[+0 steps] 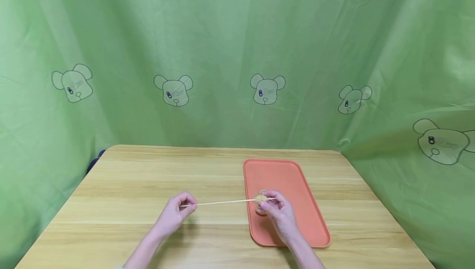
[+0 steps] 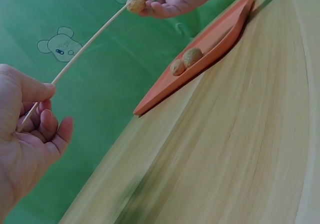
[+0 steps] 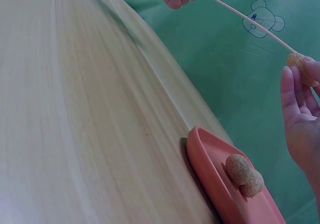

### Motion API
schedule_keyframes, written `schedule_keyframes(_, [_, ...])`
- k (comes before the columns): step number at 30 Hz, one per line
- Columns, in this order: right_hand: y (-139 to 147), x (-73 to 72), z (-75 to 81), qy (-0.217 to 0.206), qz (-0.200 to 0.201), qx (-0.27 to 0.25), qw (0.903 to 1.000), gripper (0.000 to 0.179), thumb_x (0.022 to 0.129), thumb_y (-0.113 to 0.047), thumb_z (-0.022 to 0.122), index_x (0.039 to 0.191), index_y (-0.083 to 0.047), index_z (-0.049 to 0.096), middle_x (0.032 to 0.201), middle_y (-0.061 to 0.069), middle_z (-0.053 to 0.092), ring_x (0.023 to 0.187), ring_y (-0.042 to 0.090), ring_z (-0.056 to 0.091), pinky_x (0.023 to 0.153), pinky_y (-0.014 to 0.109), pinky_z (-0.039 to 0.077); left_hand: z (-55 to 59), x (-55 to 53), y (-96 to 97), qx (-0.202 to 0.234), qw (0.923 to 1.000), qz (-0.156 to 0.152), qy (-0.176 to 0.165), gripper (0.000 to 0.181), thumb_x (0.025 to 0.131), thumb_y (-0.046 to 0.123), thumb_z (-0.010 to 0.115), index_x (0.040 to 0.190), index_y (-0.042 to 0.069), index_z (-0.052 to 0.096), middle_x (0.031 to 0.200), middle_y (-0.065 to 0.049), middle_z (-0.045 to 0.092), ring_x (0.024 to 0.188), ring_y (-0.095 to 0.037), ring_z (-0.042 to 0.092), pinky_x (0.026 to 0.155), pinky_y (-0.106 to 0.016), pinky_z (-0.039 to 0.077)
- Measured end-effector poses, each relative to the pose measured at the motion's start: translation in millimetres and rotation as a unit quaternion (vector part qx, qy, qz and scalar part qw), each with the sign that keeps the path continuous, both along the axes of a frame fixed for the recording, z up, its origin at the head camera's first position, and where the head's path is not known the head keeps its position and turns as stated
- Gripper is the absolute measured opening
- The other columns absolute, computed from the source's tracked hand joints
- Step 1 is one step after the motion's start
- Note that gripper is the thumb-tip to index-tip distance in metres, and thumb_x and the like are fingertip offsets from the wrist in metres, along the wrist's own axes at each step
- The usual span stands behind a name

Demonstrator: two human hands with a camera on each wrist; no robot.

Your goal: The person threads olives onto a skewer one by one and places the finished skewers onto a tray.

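Note:
A thin wooden skewer (image 1: 222, 202) stretches between my two hands, almost level in the head view. The fingertips and thumb of my left hand (image 1: 177, 211) pinch it near one end; the tail of the stick runs back over that palm (image 2: 26, 120). At the other end, my right hand (image 1: 283, 215) holds a brown, rough-skinned ball (image 3: 296, 59) threaded on the skewer, and the stick's tip pokes out past it in the head view. Two similar balls, one (image 2: 192, 57) beside a smaller-looking one (image 2: 177, 67), lie on the orange-pink tray (image 1: 297, 219) below my right hand.
The tray sits lengthwise on the right part of a light wood-grain table (image 1: 148, 178). Green curtains (image 1: 222, 34) with bear-head prints hang behind the table and along both sides.

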State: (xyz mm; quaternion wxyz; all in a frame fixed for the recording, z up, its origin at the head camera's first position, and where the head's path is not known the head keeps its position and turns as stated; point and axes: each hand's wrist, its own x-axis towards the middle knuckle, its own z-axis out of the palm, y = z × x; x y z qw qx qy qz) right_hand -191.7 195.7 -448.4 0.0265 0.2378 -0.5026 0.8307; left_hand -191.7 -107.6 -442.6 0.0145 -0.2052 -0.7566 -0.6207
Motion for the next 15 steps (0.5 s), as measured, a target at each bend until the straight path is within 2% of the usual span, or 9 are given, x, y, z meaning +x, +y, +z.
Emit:
schedule_keyframes(6, [-2.5,-0.2,-1.4,0.002,-0.001,0.004,1.0,0.03,0.085,0.017,0.048,0.108,0.0,0.057,0.094,0.004,0.063,0.079,0.011,0.062,0.071,0.025,0.052,-1.0,-0.7,3.0,0.0,1.0,-0.002,0.004,0.008,0.087,-0.001,0.056,0.09,-0.008,0.055,0.088,-0.011,0.056,0.082,-0.012,0.051,0.076,-0.026,0.047])
schedule_keyframes(15, [-7.5,1.6,-2.2,-0.019,-0.011,0.004,0.9998,0.029,0.084,0.017,0.049,0.106,0.0,0.056,0.095,0.004,0.064,0.08,0.011,0.063,0.071,0.023,0.052,0.3,0.1,8.1,-0.004,1.0,-0.003,0.001,0.01,0.086,0.001,0.058,0.091,-0.007,0.055,0.087,-0.008,0.055,0.081,-0.013,0.052,0.075,-0.026,0.047])
